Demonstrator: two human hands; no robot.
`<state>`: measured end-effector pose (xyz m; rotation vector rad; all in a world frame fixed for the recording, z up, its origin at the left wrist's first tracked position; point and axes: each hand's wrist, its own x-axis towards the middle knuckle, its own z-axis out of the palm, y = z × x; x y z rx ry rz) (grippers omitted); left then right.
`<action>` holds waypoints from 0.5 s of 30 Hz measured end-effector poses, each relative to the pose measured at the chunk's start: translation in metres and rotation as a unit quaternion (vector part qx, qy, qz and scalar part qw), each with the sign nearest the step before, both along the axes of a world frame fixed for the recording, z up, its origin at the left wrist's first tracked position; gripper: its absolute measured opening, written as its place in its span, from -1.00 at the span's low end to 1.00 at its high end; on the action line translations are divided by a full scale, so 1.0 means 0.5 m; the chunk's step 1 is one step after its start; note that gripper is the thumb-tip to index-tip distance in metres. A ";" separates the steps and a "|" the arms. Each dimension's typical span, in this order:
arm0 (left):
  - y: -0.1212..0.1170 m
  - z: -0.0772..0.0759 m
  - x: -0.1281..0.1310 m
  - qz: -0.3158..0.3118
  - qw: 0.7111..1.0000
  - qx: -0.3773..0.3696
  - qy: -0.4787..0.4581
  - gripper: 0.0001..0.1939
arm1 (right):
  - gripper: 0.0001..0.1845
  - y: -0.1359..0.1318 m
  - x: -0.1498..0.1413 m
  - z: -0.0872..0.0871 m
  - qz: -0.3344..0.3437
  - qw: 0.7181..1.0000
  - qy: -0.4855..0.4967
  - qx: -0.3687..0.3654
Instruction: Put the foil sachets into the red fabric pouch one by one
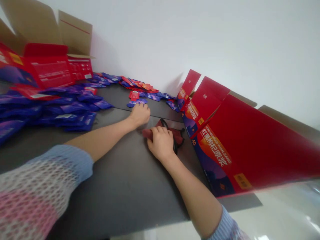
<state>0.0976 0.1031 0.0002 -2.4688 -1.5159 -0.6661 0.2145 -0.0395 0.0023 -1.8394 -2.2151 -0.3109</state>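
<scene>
My left hand (140, 115) is curled closed just above the grey table, beside a few purple sachets (137, 102). Whatever its fingers may hold is hidden. To its right, my right hand (161, 141) has its fingers bent over a reddish-brown piece that looks like folded cloth (177, 135), one end poking out by the thumb. A black, thin-framed item that resembles a pair of glasses (163, 123) lies against the cloth, partly covered by the hand.
Purple sachets (75, 108) are heaped at the left, before an open red carton (48, 68). Red sachets (140, 85) and more purple ones line the white wall. Several red cartons (235, 140) with raised flaps stand along the right edge of the grey table (125, 186).
</scene>
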 end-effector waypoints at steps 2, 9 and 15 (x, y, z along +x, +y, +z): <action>0.046 -0.014 0.020 -0.020 1.000 0.005 -0.006 -0.47 | -0.68 0.000 0.001 0.000 0.000 1.000 0.001 0.000; 0.207 -0.053 -0.014 0.075 0.989 -0.108 -0.070 -0.28 | -0.68 0.003 0.002 -0.004 0.013 1.000 0.005 -0.002; 0.214 -0.041 -0.067 -0.022 0.990 -0.132 0.037 -0.30 | -0.69 0.003 0.002 -0.005 0.007 1.000 0.007 -0.003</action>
